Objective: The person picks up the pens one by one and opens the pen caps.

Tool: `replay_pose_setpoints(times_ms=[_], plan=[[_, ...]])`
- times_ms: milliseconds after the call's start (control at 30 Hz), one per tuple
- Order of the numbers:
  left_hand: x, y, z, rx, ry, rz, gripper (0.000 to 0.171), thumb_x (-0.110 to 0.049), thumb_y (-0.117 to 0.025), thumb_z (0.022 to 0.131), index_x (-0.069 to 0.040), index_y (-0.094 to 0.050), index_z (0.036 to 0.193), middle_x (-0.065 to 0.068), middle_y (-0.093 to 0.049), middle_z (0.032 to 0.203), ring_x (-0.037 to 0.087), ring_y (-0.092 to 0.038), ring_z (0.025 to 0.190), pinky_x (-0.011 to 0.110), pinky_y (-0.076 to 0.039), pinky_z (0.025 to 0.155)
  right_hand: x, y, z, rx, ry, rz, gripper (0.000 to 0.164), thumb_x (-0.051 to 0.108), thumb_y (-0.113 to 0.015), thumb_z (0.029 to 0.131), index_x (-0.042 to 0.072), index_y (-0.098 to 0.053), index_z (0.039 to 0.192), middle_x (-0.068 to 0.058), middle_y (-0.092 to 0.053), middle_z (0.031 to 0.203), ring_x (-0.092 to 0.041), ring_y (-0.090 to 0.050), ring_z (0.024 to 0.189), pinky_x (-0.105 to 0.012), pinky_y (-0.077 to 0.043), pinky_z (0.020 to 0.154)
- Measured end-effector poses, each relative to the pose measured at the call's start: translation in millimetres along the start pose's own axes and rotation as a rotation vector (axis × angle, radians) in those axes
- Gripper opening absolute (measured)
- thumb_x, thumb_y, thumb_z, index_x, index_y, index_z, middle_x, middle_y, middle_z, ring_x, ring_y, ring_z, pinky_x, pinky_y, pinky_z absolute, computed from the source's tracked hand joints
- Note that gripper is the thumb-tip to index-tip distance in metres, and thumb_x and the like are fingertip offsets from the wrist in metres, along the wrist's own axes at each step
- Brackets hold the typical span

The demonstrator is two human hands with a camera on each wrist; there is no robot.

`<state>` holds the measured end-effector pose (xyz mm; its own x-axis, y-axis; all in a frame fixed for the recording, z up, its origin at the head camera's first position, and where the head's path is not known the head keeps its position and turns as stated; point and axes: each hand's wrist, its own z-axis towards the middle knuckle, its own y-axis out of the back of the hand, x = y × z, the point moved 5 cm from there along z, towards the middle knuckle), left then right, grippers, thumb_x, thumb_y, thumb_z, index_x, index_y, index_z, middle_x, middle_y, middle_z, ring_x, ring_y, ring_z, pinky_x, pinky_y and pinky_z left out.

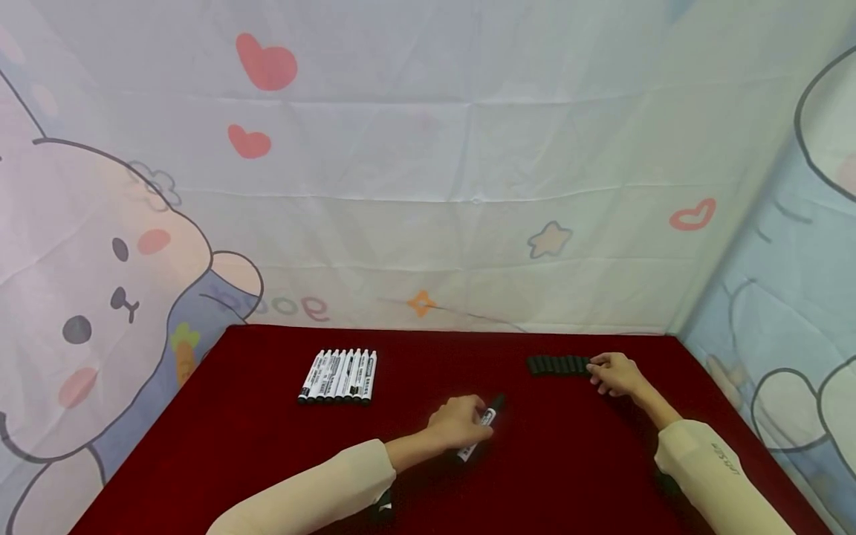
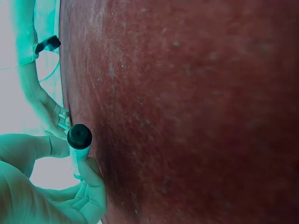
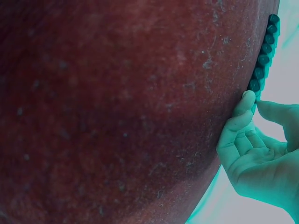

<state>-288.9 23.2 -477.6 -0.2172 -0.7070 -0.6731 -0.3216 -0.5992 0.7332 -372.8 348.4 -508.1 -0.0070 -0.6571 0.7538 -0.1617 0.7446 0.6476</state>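
Observation:
My left hand [image 1: 461, 422] pinches a white marker [image 1: 487, 418] between thumb and fingers, low over the middle of the red table. The marker lies slanted, its dark end pointing away to the right. In the left wrist view its round black end [image 2: 80, 136] faces the camera. To the right, my right hand [image 1: 617, 374] is at the near-right end of a row of black marker caps [image 1: 558, 365]. Thumb and index finger pinch the end cap, mostly hidden by the fingertips [image 3: 249, 99]. The other caps [image 3: 263, 60] stand side by side in the right wrist view.
Several white markers [image 1: 337, 376] lie side by side at the back left, white tips away from me. A small dark piece with a white patch [image 1: 384, 503] shows beneath the left sleeve; its kind is unclear. A printed cloth [image 1: 401, 245] hangs behind the red tabletop [image 1: 267, 416].

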Motion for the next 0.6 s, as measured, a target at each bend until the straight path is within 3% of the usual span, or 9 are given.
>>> replay_pose_setpoints(times_ms=[400, 600], plan=[[13.9, 22.1, -17.2, 0.068, 0.017, -0.131, 0.038, -0.01, -0.066, 0.09, 0.004, -0.064, 0.126, 0.017, -0.073, 0.107, 0.02, -0.067, 0.079, 0.029, -0.052, 0.062, -6.8, 6.2, -1.1, 0.041, -0.044, 0.08, 0.047, 0.017, -0.046, 0.109, -0.02, -0.046, 0.137, -0.006, -0.073, 0.089, -0.009, -0.066, 0.069, -0.028, -0.055, 0.061], [22.8, 39.1, -23.0, 0.1, -0.031, -0.186, 0.04, -0.005, -0.063, 0.089, 0.005, -0.062, 0.127, 0.014, -0.07, 0.099, 0.016, -0.063, 0.077, 0.028, -0.054, 0.063, -8.4, 12.5, -8.8, 0.062, -0.043, 0.067, 0.047, 0.019, -0.046, 0.109, -0.02, -0.046, 0.137, -0.006, -0.072, 0.09, -0.011, -0.066, 0.071, -0.029, -0.055, 0.061]])
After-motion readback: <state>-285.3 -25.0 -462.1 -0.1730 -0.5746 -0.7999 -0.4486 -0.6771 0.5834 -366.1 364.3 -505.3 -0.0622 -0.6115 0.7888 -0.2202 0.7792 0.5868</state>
